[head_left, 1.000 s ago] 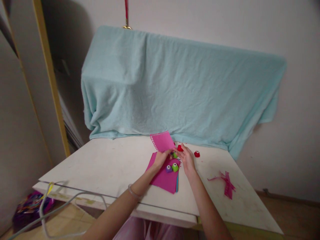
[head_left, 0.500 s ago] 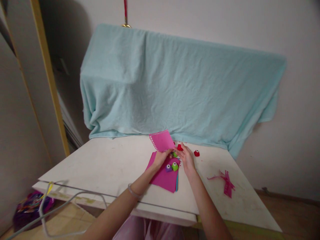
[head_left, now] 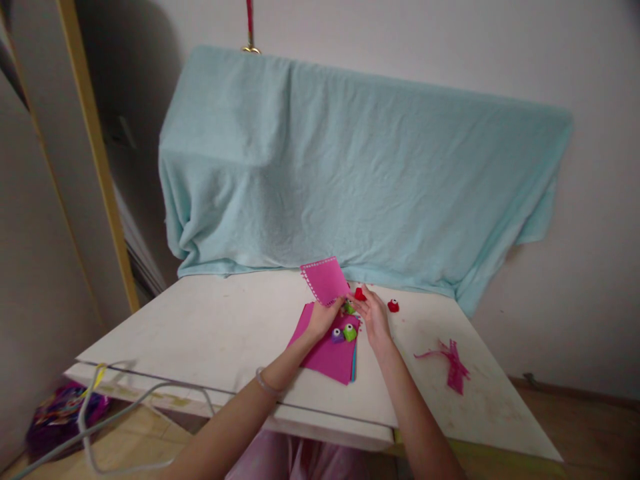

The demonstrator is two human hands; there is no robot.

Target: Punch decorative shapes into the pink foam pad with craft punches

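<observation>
A pink paper sheet [head_left: 325,279] with rows of small punched holes along its edges is tilted up above the table. My left hand [head_left: 324,316] grips its lower edge, fingers closed. My right hand [head_left: 373,316] is at the sheet's right corner, fingertips pressed against it. Between the hands a green craft punch [head_left: 349,307] is partly hidden; I cannot tell what bears it. Below lie a purple craft punch [head_left: 338,335] and another green craft punch [head_left: 350,332] on a stack of magenta paper [head_left: 325,360]. A red craft punch [head_left: 359,294] shows behind my right fingers.
Another red punch [head_left: 393,305] sits farther right on the white table [head_left: 200,333]. Magenta paper scraps [head_left: 455,370] lie at the right. A light blue cloth [head_left: 360,173] hangs behind the table. A grey cable [head_left: 150,388] crosses the front left edge.
The pink sheet has turned slightly in my left hand, its left edge shifting a little to the right. My right hand stays nearly in place.
</observation>
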